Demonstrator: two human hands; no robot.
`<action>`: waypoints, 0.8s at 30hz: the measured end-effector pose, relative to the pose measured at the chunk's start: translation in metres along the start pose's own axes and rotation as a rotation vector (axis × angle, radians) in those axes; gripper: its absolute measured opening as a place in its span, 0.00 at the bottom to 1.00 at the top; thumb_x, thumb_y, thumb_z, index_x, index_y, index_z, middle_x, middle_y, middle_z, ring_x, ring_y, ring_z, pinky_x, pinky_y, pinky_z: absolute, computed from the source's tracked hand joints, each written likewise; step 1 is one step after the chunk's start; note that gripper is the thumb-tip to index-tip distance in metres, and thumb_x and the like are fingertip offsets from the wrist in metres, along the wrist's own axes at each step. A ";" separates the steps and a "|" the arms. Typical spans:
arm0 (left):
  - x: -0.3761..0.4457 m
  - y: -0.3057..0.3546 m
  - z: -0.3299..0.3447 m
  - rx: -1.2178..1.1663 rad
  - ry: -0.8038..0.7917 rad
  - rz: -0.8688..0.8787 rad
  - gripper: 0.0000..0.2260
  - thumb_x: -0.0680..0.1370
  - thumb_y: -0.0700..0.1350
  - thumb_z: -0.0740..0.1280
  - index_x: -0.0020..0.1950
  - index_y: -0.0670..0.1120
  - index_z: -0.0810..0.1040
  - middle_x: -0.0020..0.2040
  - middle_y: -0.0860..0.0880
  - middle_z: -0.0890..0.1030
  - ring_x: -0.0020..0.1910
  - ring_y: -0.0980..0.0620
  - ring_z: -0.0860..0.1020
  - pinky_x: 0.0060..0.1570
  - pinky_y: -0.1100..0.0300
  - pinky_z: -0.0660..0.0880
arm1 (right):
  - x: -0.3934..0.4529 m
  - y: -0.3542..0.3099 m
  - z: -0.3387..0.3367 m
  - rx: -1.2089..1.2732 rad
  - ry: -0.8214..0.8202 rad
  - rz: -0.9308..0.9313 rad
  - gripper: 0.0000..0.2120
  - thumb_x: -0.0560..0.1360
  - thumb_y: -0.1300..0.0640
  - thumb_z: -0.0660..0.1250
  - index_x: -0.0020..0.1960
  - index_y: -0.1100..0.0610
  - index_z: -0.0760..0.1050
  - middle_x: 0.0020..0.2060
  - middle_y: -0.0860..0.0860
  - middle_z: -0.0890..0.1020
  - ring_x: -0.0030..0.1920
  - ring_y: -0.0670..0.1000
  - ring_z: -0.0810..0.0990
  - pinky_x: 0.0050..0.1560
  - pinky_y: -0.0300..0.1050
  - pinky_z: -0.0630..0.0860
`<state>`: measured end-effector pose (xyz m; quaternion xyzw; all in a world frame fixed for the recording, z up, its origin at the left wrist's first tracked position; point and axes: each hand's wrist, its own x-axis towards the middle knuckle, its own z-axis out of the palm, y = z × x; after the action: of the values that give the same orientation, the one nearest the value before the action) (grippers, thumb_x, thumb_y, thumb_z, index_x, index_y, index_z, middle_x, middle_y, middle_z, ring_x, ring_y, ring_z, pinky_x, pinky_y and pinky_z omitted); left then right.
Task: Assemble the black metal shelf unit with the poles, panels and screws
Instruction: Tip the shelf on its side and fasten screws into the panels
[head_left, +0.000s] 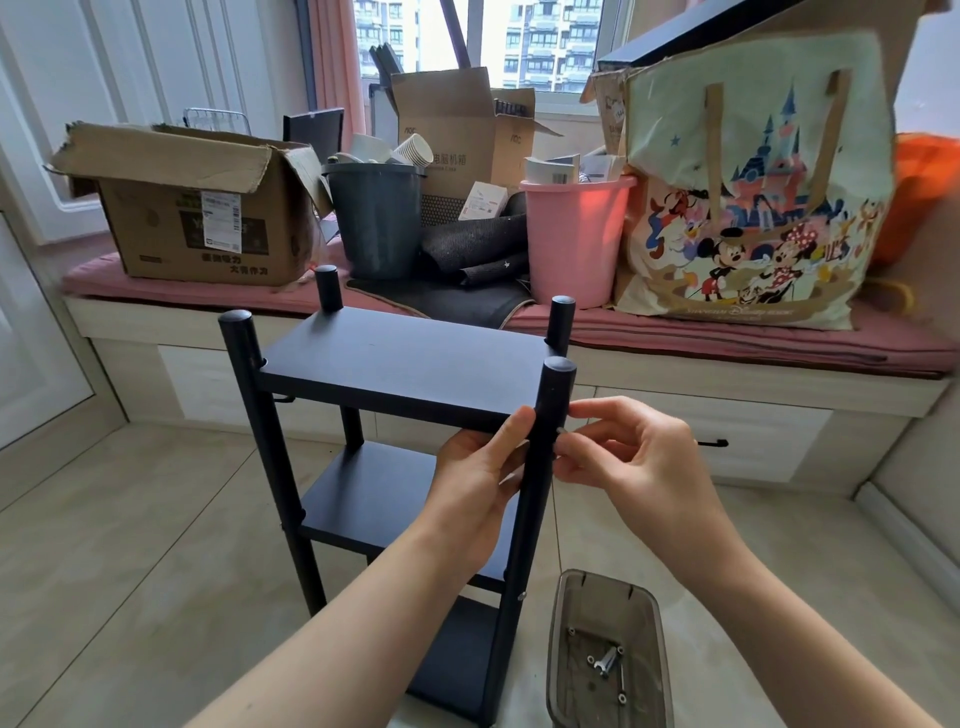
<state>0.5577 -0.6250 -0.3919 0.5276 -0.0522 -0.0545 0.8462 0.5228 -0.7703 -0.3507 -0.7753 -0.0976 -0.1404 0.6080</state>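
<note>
A: Where does the near right pole (540, 467) stand?

B: Upright between both hands, top panel (400, 358) meeting it at fingertip height.

A: The hands?

B: The left hand (480, 467) grips the pole; the right hand (623, 457) pinches something small against it, likely a screw.

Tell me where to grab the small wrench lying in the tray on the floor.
Come straight down from above: the clear plastic tray has walls on all sides. The wrench lies flat among loose screws, so pinch its narrow shank across the width with two fingers, probably mid-length, clear of the screws.
</note>
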 end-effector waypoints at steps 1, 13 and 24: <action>0.000 0.000 0.000 0.003 -0.001 0.002 0.18 0.73 0.52 0.69 0.58 0.44 0.82 0.54 0.44 0.86 0.55 0.46 0.84 0.61 0.48 0.76 | 0.001 0.000 -0.001 0.028 -0.005 0.018 0.09 0.74 0.65 0.72 0.53 0.57 0.80 0.37 0.54 0.86 0.38 0.52 0.86 0.45 0.47 0.84; 0.000 0.001 -0.001 -0.016 -0.010 -0.014 0.21 0.72 0.52 0.70 0.61 0.41 0.81 0.53 0.44 0.86 0.55 0.46 0.84 0.64 0.47 0.75 | 0.001 0.001 -0.002 -0.033 -0.006 -0.015 0.03 0.74 0.67 0.72 0.46 0.61 0.81 0.37 0.54 0.86 0.38 0.52 0.86 0.44 0.46 0.84; -0.001 0.000 -0.002 -0.004 -0.013 -0.013 0.17 0.73 0.51 0.69 0.57 0.43 0.82 0.54 0.44 0.86 0.56 0.45 0.84 0.63 0.46 0.76 | -0.003 0.002 -0.001 -0.183 0.003 -0.099 0.04 0.73 0.64 0.74 0.46 0.58 0.81 0.36 0.50 0.86 0.37 0.47 0.86 0.43 0.41 0.83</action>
<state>0.5570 -0.6235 -0.3927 0.5258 -0.0543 -0.0634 0.8465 0.5209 -0.7721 -0.3531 -0.8216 -0.1218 -0.1798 0.5271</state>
